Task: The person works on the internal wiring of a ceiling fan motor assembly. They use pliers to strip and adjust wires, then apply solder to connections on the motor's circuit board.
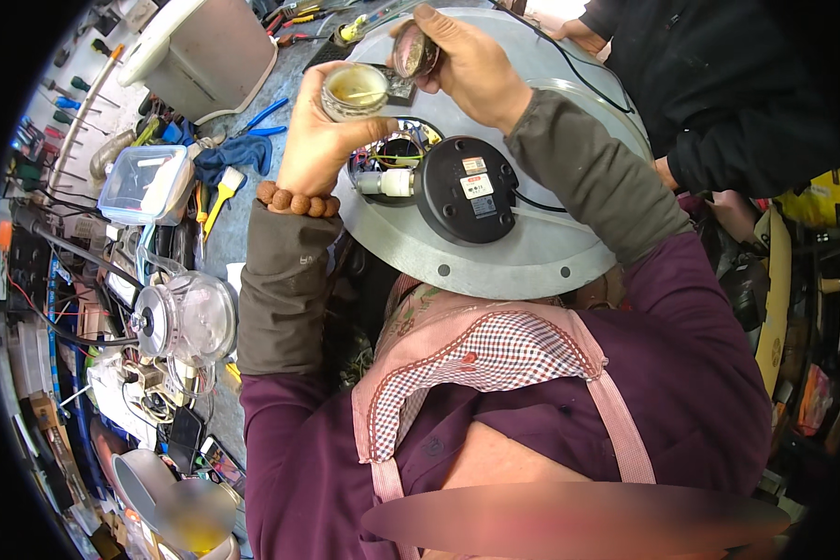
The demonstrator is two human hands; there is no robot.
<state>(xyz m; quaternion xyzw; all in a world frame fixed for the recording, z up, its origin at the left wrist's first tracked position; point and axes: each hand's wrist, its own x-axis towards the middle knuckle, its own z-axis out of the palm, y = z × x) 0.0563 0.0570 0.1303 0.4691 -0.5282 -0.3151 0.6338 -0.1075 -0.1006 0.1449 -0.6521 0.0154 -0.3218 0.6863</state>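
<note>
My left hand (313, 140) is wrapped round a small open jar (356, 105) with a yellowish, paste-like residue inside and a pale thin stick lying in it. A round, stained screw lid (414, 50) sits pinched in my right hand (481, 75), raised just right of the jar. Below both hands is a large grey metal disc (551, 257). On it rests a round black housing (448, 205) with labels on top, joined to a white cylindrical fitting (397, 182). Coloured wires (406, 140) show in an opening beside the housing, partly hidden by my left hand.
Left on the bench are a clear plastic box (145, 191), a yellow-handled brush (222, 201), blue-handled pliers (266, 117), a glass pot (201, 317) and a white bin (201, 56). At the right, a person in dark clothes (737, 93) stands by the disc, one hand (583, 35) near its edge.
</note>
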